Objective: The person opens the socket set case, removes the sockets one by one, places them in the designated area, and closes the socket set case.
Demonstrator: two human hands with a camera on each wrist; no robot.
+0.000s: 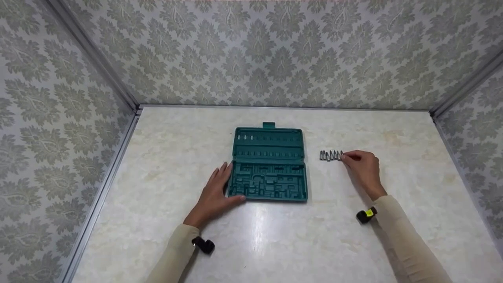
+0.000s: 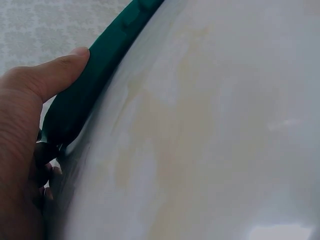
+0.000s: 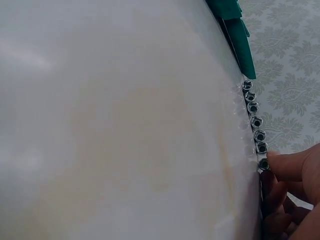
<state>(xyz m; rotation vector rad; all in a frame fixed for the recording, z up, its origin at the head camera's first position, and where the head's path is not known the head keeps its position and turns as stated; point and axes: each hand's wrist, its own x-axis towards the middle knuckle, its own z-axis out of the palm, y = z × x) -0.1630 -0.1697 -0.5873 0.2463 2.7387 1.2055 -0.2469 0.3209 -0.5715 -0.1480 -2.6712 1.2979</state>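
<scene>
A green plastic tool case (image 1: pixel 269 143) lies open on the table, its moulded slots facing up. My left hand (image 1: pixel 214 197) holds its near left corner, thumb on the near edge and fingers along the left side. The left wrist view shows the thumb (image 2: pixel 65 70) against the case wall (image 2: pixel 95 75). Right of the case, several small metal sockets (image 1: pixel 330 155) lie side by side in a row. My right hand (image 1: pixel 363 167) pinches the rightmost socket (image 3: pixel 264 164) between thumb and fingers. In the right wrist view, the sockets' ends show dark openings.
Three small shiny pieces (image 1: pixel 245 137) sit at the left of the lid's upper row of slots. A latch tab (image 1: pixel 268 125) sticks out from the case's far edge. The pale table (image 1: pixel 188 133) meets patterned walls (image 1: pixel 257 55) at the back and sides.
</scene>
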